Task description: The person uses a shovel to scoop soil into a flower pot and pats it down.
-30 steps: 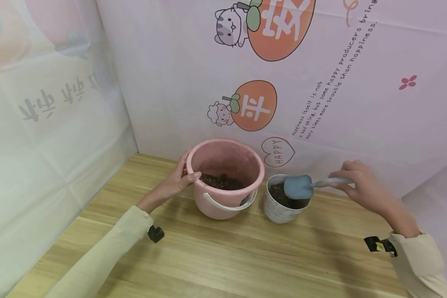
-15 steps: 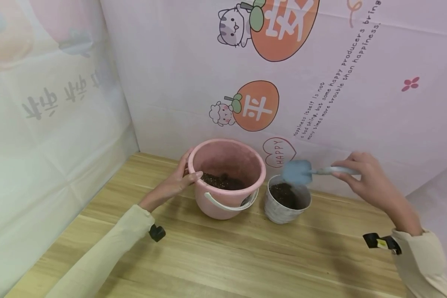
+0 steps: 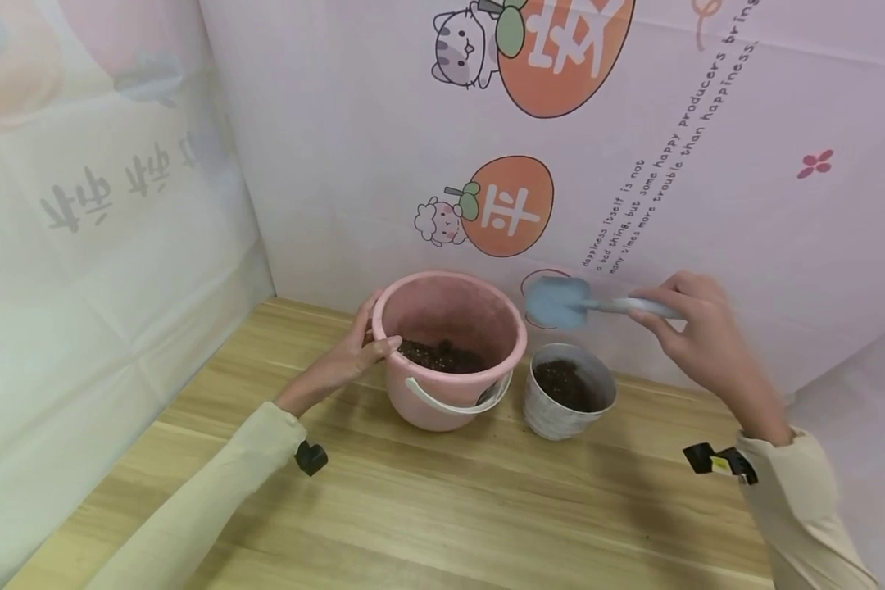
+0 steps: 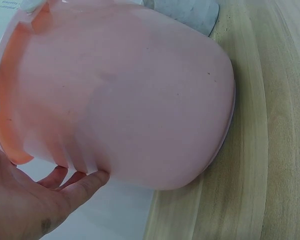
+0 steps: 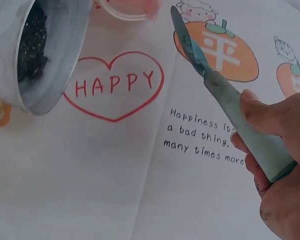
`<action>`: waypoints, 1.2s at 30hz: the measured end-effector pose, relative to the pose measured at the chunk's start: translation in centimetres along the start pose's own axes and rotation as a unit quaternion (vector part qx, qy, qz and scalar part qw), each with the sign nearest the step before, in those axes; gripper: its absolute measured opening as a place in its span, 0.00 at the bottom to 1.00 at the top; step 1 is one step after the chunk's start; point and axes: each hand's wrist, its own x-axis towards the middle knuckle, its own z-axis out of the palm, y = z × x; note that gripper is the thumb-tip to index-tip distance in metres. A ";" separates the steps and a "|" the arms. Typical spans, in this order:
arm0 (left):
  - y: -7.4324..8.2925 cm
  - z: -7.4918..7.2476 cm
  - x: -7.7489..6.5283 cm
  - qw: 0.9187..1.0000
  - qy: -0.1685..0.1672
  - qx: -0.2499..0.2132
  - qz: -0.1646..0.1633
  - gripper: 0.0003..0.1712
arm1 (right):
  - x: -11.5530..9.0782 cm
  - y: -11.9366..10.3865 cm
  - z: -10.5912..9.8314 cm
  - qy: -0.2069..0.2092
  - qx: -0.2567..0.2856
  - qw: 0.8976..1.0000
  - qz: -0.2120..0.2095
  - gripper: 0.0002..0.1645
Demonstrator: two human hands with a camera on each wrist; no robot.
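Observation:
A pink bucket point(image 3: 442, 401) with a white handle and dark soil point(image 3: 442, 357) inside stands near the back of the table. My left hand point(image 3: 350, 354) grips its left rim, thumb over the edge; in the left wrist view the fingers point(image 4: 85, 187) lie against the bucket's outer wall. My right hand point(image 3: 696, 324) holds a blue-grey garden trowel point(image 3: 558, 301) by its handle, raised above and behind a whitish pot point(image 3: 560, 419). The pot holds dark soil well below its rim. In the right wrist view the trowel handle point(image 5: 240, 117) lies between thumb and curled fingers.
Pot and bucket stand side by side on the wood-grain table point(image 3: 442, 516). Close behind them rises a printed white cloth wall point(image 3: 324, 164), and another cloth point(image 3: 118, 246) hangs on the left. Shadows fall across the table at right.
The right hand has lifted the trowel up out of the pot's mouth and moved it left toward the bucket. The left hand and the bucket have stayed in place.

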 end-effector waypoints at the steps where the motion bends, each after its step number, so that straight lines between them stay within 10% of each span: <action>1: 0.0 0.0 0.0 1.000 0.000 0.001 0.000 0.61 | 0.2 -0.2 0.1 0.003 0.004 1.000 0.001 0.17; 36: 0.4 0.2 -0.4 1.000 0.001 0.001 -0.004 0.59 | 5.4 -6.4 7.2 -0.108 -0.010 0.986 -0.126 0.09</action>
